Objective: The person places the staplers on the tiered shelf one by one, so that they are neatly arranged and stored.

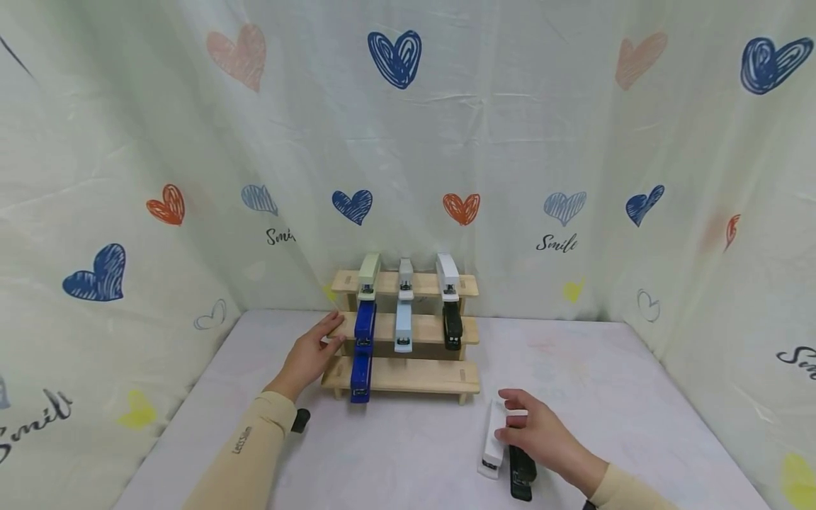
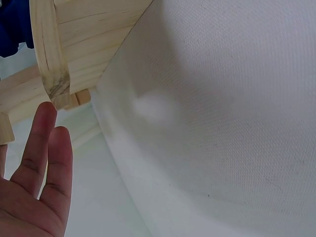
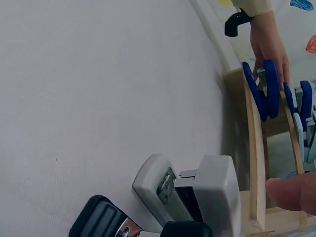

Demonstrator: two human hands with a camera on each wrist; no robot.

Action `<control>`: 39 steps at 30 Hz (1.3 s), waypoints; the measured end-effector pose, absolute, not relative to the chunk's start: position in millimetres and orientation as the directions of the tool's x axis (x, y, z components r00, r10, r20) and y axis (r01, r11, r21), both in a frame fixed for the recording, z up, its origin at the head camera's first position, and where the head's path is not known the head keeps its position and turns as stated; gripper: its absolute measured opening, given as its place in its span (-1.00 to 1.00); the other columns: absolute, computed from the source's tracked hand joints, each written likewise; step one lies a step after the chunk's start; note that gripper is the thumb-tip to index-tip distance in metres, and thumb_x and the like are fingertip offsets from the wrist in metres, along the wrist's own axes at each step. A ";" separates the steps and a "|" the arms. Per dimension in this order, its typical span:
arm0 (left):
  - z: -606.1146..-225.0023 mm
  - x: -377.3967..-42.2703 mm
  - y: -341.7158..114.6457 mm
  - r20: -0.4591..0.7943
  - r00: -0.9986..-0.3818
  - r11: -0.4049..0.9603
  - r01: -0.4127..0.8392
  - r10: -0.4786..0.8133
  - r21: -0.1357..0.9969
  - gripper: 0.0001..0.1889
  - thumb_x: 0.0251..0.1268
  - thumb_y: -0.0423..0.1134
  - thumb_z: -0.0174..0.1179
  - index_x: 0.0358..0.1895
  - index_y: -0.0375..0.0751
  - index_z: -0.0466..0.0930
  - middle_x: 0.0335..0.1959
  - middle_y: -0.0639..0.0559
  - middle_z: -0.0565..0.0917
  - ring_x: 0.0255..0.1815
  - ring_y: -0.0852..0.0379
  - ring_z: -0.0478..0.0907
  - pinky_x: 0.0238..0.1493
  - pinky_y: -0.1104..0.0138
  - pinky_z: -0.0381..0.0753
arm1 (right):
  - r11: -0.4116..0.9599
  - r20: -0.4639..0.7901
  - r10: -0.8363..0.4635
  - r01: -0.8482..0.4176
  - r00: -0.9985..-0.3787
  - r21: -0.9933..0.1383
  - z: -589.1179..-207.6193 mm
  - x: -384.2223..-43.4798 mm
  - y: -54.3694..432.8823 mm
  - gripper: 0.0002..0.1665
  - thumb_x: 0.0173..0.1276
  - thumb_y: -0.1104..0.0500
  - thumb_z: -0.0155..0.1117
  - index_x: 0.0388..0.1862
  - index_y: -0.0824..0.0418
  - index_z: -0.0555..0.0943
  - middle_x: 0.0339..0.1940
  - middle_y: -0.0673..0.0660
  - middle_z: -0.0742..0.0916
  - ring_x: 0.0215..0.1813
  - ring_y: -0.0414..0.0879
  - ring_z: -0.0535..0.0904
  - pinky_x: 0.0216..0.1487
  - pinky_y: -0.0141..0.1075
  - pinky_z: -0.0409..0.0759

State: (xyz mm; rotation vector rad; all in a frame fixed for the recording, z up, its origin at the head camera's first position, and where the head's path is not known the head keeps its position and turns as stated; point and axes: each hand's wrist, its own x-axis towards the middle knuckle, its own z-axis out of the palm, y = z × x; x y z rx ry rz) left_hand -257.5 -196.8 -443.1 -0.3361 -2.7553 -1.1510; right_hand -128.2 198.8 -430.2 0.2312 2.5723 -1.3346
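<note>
A three-tier wooden rack [image 1: 421, 375] stands at the back of the table. My left hand [image 1: 309, 354] touches the left end of its middle shelf, two fingers fairly straight in the left wrist view; the thumb is hidden there. My right hand [image 1: 542, 432] hovers with bent fingers at a white stapler [image 1: 492, 446], which lies on the table. In the right wrist view one fingertip [image 3: 289, 193] appears apart from that stapler. A black stapler [image 1: 522, 471] lies beside it, partly under the hand. One dark blue stapler [image 1: 360, 379] sits on the bottom shelf's left.
The top shelf bears green [image 1: 369, 273], grey [image 1: 406, 276] and white [image 1: 448, 273] staplers. On the middle shelf are dark blue [image 1: 365, 322], light blue [image 1: 404, 327] and black [image 1: 452, 326] ones. A heart-printed curtain [image 1: 408, 142] hangs behind the table [image 1: 382, 453].
</note>
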 end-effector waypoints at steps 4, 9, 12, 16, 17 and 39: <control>-443.0 -257.6 -196.9 0.208 -0.967 0.680 0.254 0.150 0.688 -0.47 0.53 -0.19 0.12 0.48 -0.22 0.33 0.54 -0.06 0.22 0.26 -0.14 0.48 0.11 0.04 0.56 | 0.592 -0.250 0.016 0.210 -0.968 -0.778 -433.8 -129.0 195.2 -0.17 0.06 0.31 0.58 0.34 0.28 0.46 0.20 0.31 0.56 0.15 0.21 0.58 0.00 0.01 0.66; -445.3 -258.7 -197.0 0.203 -0.968 0.681 0.249 0.148 0.688 -0.47 0.54 -0.16 0.12 0.48 -0.20 0.33 0.55 -0.03 0.22 0.21 -0.13 0.53 0.11 0.05 0.57 | 0.583 -0.234 -0.014 0.182 -0.972 -0.792 -438.8 -130.5 192.6 -0.16 0.02 0.37 0.58 0.33 0.26 0.48 0.20 0.31 0.55 0.17 0.24 0.56 -0.02 0.01 0.67; -447.2 -258.9 -197.1 0.213 -0.965 0.679 0.260 0.154 0.687 -0.47 0.54 -0.16 0.12 0.48 -0.20 0.33 0.55 -0.04 0.22 0.16 -0.12 0.55 0.08 0.05 0.58 | 0.575 -0.252 -0.037 0.186 -0.967 -0.797 -440.7 -130.6 194.2 -0.17 0.03 0.38 0.57 0.33 0.27 0.48 0.20 0.31 0.57 0.14 0.22 0.58 -0.03 -0.01 0.67; -447.3 -258.8 -197.3 0.216 -0.964 0.677 0.263 0.155 0.688 -0.47 0.53 -0.15 0.12 0.48 -0.20 0.34 0.54 -0.04 0.23 0.14 -0.11 0.56 0.08 0.06 0.58 | 0.577 -0.274 -0.106 0.165 -0.956 -0.800 -438.9 -130.2 197.4 -0.20 0.05 0.38 0.56 0.31 0.33 0.47 0.14 0.29 0.61 0.10 0.19 0.62 -0.05 -0.03 0.68; -447.0 -258.8 -197.5 0.215 -0.965 0.676 0.261 0.153 0.689 -0.47 0.53 -0.16 0.13 0.48 -0.20 0.34 0.54 -0.03 0.23 0.16 -0.11 0.55 0.08 0.06 0.58 | 0.583 -0.279 -0.130 0.154 -0.952 -0.798 -438.1 -130.4 198.0 -0.20 0.05 0.38 0.56 0.31 0.34 0.47 0.12 0.29 0.61 0.10 0.19 0.63 -0.05 -0.03 0.69; -444.1 -257.1 -196.9 0.208 -0.967 0.674 0.254 0.150 0.693 -0.47 0.53 -0.17 0.12 0.48 -0.20 0.33 0.55 -0.05 0.22 0.20 -0.14 0.53 0.09 0.04 0.58 | 0.594 -0.353 -0.248 0.147 -0.902 -0.791 -431.5 -136.5 191.8 -0.24 0.10 0.36 0.52 0.32 0.30 0.48 0.11 0.38 0.58 -0.11 0.06 0.64 -0.23 -0.07 0.70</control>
